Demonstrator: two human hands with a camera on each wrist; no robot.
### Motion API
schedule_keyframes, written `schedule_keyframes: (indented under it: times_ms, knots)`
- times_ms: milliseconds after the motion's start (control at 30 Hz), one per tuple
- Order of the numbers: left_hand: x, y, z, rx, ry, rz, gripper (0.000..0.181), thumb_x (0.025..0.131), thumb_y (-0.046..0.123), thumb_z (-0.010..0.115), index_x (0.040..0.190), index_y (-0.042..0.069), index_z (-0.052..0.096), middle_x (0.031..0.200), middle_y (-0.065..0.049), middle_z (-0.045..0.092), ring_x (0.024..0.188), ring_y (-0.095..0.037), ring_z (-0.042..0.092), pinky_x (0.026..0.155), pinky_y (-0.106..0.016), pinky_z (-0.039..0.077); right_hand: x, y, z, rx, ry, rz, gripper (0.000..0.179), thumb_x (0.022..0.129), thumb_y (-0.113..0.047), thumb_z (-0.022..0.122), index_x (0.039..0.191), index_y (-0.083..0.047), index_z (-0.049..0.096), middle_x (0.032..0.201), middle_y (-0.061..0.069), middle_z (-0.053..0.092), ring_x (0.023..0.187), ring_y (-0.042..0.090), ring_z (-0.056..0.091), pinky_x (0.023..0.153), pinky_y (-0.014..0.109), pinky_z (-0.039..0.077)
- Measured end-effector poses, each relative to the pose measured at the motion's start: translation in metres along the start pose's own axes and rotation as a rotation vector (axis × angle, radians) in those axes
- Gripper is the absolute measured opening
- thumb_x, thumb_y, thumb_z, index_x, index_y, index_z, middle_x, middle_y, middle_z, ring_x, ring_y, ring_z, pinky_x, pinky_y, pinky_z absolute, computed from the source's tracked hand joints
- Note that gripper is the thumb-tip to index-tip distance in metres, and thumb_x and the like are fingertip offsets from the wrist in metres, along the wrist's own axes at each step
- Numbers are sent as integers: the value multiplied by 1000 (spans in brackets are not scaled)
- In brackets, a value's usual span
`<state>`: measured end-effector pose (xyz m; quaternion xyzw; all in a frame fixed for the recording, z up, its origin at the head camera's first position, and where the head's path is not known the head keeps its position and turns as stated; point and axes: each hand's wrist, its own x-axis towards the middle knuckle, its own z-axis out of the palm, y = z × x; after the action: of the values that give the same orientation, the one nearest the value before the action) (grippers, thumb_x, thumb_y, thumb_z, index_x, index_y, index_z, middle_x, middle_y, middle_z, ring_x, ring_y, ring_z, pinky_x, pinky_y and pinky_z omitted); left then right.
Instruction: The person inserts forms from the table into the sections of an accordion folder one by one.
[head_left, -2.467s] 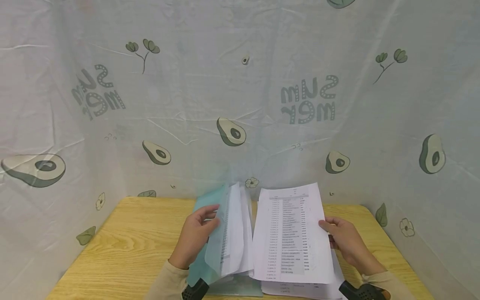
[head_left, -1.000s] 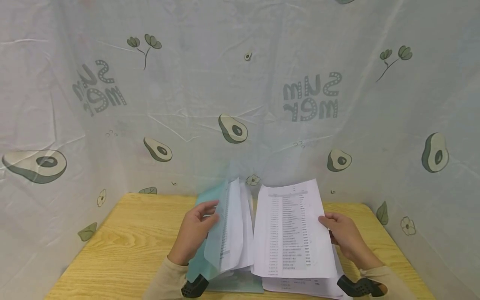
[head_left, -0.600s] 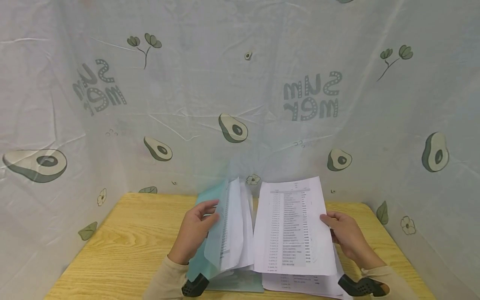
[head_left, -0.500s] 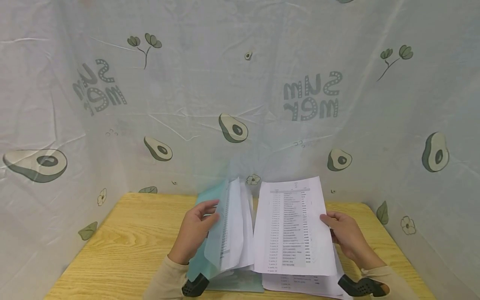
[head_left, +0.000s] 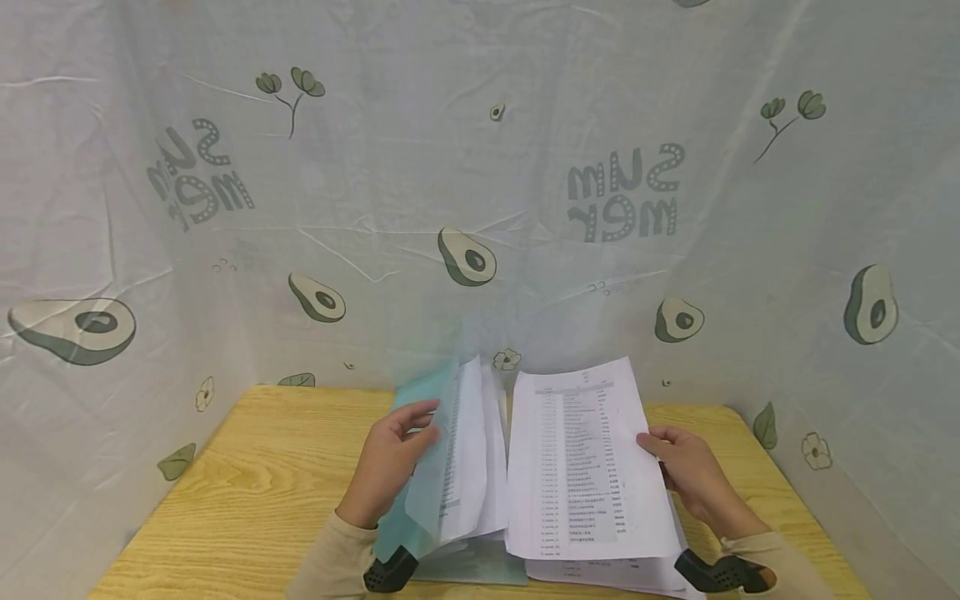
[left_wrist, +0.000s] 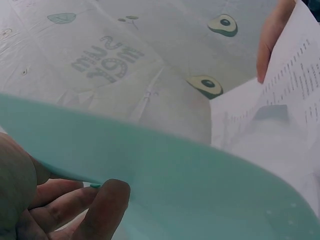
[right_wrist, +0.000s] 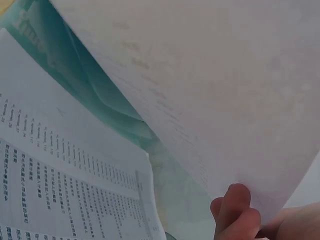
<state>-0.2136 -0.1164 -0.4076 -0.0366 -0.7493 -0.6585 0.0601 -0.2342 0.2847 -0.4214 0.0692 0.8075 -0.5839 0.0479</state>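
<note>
My left hand (head_left: 393, 454) holds the raised teal plastic cover of a folder (head_left: 423, 500) between thumb and fingers. In the left wrist view the thumb presses the cover (left_wrist: 165, 175) and the other fingers curl behind it. White sheets (head_left: 468, 467) stand fanned inside that cover. My right hand (head_left: 690, 471) pinches the right edge of a printed sheet (head_left: 581, 467), thumb in front, and holds it tilted up. In the right wrist view the fingertips (right_wrist: 235, 200) press the sheet's back. More printed pages (head_left: 600, 573) lie beneath it.
The folder and papers lie on a wood-grain table (head_left: 285, 467). Behind and at both sides hangs a pale curtain (head_left: 390, 167) printed with avocados. Dark wrist devices (head_left: 720, 573) sit on both wrists near the table's front.
The printed sheet has shifted slightly, its top edge tipping left and its lower edge dropping a little over the last half second. The left hand and folder cover stay nearly still.
</note>
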Motion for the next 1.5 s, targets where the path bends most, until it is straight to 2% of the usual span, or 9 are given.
schedule_keyframes:
  times_ms: [400,633,867,1200,1367,1433,1500]
  knots:
    - [0,1,-1,3,2,-4,37,98,9,67,134,7,68,118,-13,70,100,-23,68,81,-36,56,6,10,-7,-30,-20,14,48,108,-22,55,138,14,47,98,7,74,79,19,73,65,34,60]
    - [0,1,-1,13,6,-2,37,97,8,67,134,8,69,119,-13,69,102,-24,68,81,-35,54,5,12,-1,-7,-25,23,47,107,-21,56,137,14,49,99,8,74,79,19,73,65,33,60]
    - [0,1,-1,12,4,-3,37,97,8,68,134,8,69,119,-13,69,102,-24,68,82,-35,54,5,14,6,0,-8,35,45,106,-21,57,135,14,51,97,7,74,77,19,72,64,32,59]
    - [0,3,-1,17,7,-8,37,97,8,68,134,8,69,118,-13,69,98,-23,67,74,-31,52,1,10,0,-56,24,42,47,107,-20,53,137,16,48,100,11,72,78,18,70,65,32,59]
    - [0,3,-1,18,10,-7,37,97,9,68,134,8,69,119,-13,69,100,-23,68,80,-34,54,-1,13,4,-29,66,46,40,106,-17,54,130,15,52,92,6,69,72,15,66,62,29,56]
    - [0,2,-1,16,10,-7,37,97,9,68,134,9,69,119,-13,69,99,-23,68,78,-33,54,-3,14,7,-11,82,50,37,106,-16,55,127,15,53,88,3,68,70,13,63,60,27,54]
    - [0,2,-1,12,8,-11,37,97,9,68,134,10,69,118,-13,69,94,-21,67,71,-30,51,-4,15,10,13,87,61,37,105,-16,55,127,14,52,87,1,66,69,11,60,59,25,52]
